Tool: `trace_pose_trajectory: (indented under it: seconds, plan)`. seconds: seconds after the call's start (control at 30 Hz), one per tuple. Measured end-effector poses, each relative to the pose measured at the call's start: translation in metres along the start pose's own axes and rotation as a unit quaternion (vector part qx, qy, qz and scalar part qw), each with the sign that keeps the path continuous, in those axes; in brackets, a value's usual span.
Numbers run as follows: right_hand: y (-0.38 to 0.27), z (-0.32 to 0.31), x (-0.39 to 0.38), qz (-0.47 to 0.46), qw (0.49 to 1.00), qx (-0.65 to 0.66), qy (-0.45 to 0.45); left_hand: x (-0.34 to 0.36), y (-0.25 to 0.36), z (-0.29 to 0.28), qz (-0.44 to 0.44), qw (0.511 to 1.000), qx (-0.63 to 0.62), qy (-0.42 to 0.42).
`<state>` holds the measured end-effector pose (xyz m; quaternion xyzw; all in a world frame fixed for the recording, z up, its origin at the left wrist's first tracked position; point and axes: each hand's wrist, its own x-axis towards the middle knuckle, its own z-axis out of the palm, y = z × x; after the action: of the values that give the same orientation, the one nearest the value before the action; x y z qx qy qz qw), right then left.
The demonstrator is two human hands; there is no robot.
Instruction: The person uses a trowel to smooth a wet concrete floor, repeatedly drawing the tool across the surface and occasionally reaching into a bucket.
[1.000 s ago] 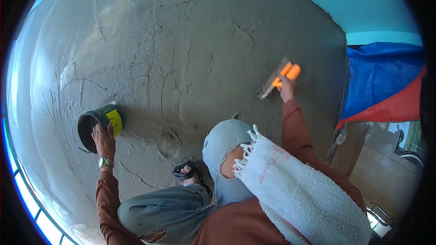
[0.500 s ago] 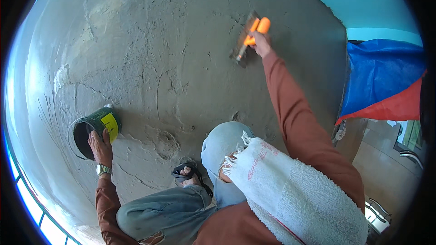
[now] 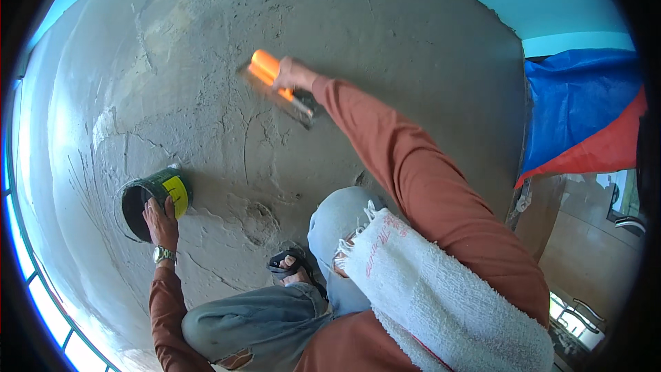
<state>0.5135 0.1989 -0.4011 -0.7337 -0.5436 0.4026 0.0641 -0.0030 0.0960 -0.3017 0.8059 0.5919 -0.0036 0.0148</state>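
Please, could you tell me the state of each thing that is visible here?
Left hand: closed on bucket
Right hand: closed on trowel
Trowel: held, blurred
Bucket: mouth toward lower left; lying or only tipped, cannot tell
Mortar: smoother at right, rough and grooved in middle
Tarp: creased
Towel: draped, end fringed
Jeans: worn, torn
Sandal: worn
Watch: worn

red lettering (image 3: 379,248) stands near the fringed end of the white towel (image 3: 447,289). a yellow label (image 3: 177,191) on the dark green bucket (image 3: 153,182) bears dark marks too small to read. the wristwatch dial (image 3: 158,255) is unreadable.
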Motion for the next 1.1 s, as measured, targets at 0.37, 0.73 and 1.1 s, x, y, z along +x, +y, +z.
trace_pose_trajectory:
  seconds: [0.37, 0.73, 1.1]
  plan:
    - [0.124, -0.116, -0.088, -0.001, 0.985, -0.098, 0.144, -0.003, -0.003, 0.001, -0.004, 1.0, -0.002, -0.007]
    - [0.287, -0.221, -0.031, 0.158, 0.964, -0.08, 0.197, 0.014, 0.002, 0.011, -0.054, 0.993, 0.029, -0.098]
    - [0.166, -0.052, -0.155, -0.017, 0.999, -0.049, 0.013, -0.006, -0.003, 0.001, -0.035, 0.998, 0.017, -0.044]
